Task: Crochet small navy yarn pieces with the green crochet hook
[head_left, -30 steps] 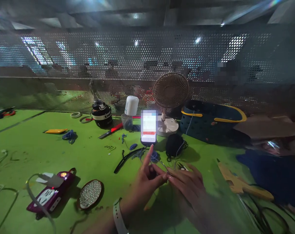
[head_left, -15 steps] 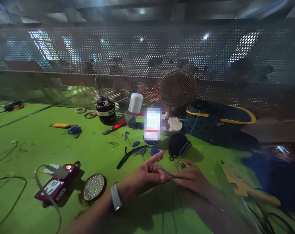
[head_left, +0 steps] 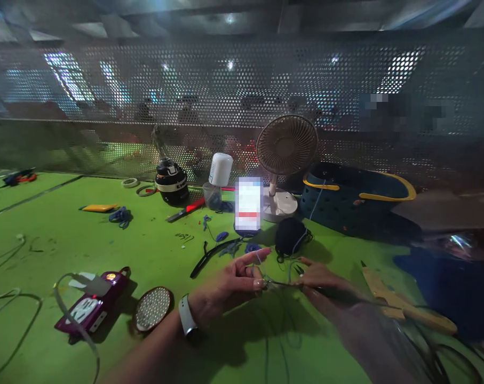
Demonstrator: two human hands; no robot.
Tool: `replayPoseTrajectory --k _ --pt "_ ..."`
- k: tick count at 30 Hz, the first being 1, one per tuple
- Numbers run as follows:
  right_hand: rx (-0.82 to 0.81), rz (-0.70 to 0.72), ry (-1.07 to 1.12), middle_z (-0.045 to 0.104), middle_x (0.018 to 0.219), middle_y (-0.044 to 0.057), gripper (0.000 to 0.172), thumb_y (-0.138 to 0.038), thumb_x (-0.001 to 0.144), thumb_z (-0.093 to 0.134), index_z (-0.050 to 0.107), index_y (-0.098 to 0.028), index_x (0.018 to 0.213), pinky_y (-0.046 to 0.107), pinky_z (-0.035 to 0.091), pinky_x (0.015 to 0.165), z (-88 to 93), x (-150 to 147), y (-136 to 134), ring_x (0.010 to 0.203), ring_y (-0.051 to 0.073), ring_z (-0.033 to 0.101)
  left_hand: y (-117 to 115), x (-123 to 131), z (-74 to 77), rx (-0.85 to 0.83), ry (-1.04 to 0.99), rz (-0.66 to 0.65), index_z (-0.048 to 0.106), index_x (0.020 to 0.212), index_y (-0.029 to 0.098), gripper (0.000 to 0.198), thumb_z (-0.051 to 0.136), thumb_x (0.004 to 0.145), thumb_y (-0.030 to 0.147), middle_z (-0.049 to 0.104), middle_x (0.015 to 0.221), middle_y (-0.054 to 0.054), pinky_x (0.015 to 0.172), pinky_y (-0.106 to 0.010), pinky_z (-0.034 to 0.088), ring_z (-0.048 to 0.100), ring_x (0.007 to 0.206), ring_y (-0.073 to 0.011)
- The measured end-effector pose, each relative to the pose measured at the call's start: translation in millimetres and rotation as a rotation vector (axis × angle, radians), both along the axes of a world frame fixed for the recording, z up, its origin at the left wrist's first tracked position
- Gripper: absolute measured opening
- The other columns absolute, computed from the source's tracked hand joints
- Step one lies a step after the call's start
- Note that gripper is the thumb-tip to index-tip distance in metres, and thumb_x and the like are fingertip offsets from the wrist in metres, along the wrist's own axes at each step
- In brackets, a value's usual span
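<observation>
My left hand [head_left: 236, 282], with a white band on its wrist, pinches a small piece of blue-grey yarn work between thumb and fingers. A strand of yarn [head_left: 259, 258] runs over its raised index finger. My right hand [head_left: 325, 282] grips a thin needle or hook [head_left: 282, 284] whose tip meets the yarn work at my left fingertips. Loose yarn hangs below both hands. Behind them lie a dark ball of yarn [head_left: 290, 236] and small blue knitted pieces [head_left: 252, 248].
A lit phone [head_left: 248, 205], a fan [head_left: 287, 145], a blue basket [head_left: 346, 208] and a black bottle [head_left: 172, 184] stand behind. Left are a purple power strip [head_left: 92, 306] and a round mirror-like disc [head_left: 153, 308]. A wooden-handled tool [head_left: 410, 306] lies right.
My right hand has shifted right and its fingers have drawn back from my left fingertips, so more of the needle or hook shows between the hands. The view has shifted slightly.
</observation>
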State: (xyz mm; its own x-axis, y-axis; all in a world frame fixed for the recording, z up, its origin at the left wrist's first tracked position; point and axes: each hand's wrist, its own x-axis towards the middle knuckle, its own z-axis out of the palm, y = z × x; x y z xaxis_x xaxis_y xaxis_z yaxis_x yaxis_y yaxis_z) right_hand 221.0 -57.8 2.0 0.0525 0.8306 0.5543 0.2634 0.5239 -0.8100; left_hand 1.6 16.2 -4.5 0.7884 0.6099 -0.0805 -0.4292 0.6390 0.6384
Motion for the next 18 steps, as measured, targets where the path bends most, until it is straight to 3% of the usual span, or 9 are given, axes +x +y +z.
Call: replayPoseTrajectory --k 3,6,10,14,16,18 --pt "-0.163 -0.048 0.154 0.077 0.081 0.002 0.009 -0.031 0.071 0.082 0.077 -0.027 0.078 0.045 0.056 0.09 -5.5 2.7 -1.1 0.088 0.025 0.072 -0.8 0.4 -0.1 0.019 0.014 0.005 0.057 0.131 0.012 0.072 0.085 0.064 0.006 0.065 0.066 0.002 0.058 -0.018 0.039 0.055 0.057 -0.0054" --pt "-0.368 -0.082 0.361 0.078 0.079 0.005 0.015 -0.033 0.067 0.085 0.077 -0.024 0.076 0.04 0.06 0.075 -18.6 0.1 1.3 0.084 0.026 0.073 -4.2 3.0 2.3 0.067 0.05 0.029 0.058 0.131 0.015 0.073 0.086 0.063 0.01 0.063 0.066 0.003 0.057 -0.018 0.038 0.053 0.056 -0.0049" --pt "-0.54 0.008 0.642 0.079 0.077 0.004 0.021 -0.036 0.065 0.086 0.075 -0.024 0.079 0.036 0.06 0.07 -31.2 -17.3 5.8 0.076 0.024 0.074 -13.6 11.1 6.5 0.179 0.156 0.151 0.049 0.14 0.021 0.084 0.086 0.064 0.012 0.063 0.07 0.003 0.064 -0.02 0.042 0.056 0.063 -0.0071" --pt "-0.389 -0.181 0.456 0.079 0.076 0.002 0.015 -0.038 0.072 0.081 0.075 -0.026 0.078 0.033 0.061 0.064 -20.4 -32.0 -0.7 0.069 0.022 0.074 -23.3 19.4 6.8 0.29 0.238 0.296 0.036 0.148 0.021 0.092 0.083 0.07 0.015 0.063 0.072 0.003 0.065 -0.021 0.042 0.056 0.066 -0.0085" --pt "-0.275 -0.228 0.176 0.079 0.082 0.002 0.009 -0.035 0.08 0.074 0.076 -0.028 0.084 0.034 0.061 0.07 -13.3 -32.4 -6.7 0.075 0.022 0.075 -27.1 22.9 5.0 0.302 0.244 0.357 0.036 0.148 0.022 0.091 0.082 0.071 0.016 0.063 0.072 0.002 0.062 -0.021 0.041 0.055 0.066 -0.0084" --pt "-0.033 -0.253 -0.086 0.078 0.091 0.001 0.01 -0.031 0.086 0.068 0.075 -0.03 0.092 0.037 0.059 0.081 -10.9 -29.7 -11.1 0.084 0.022 0.074 -30.4 26.6 1.6 0.283 0.227 0.397 0.04 0.146 0.023 0.087 0.083 0.071 0.017 0.063 0.071 0.003 0.06 -0.02 0.041 0.055 0.064 -0.0082"
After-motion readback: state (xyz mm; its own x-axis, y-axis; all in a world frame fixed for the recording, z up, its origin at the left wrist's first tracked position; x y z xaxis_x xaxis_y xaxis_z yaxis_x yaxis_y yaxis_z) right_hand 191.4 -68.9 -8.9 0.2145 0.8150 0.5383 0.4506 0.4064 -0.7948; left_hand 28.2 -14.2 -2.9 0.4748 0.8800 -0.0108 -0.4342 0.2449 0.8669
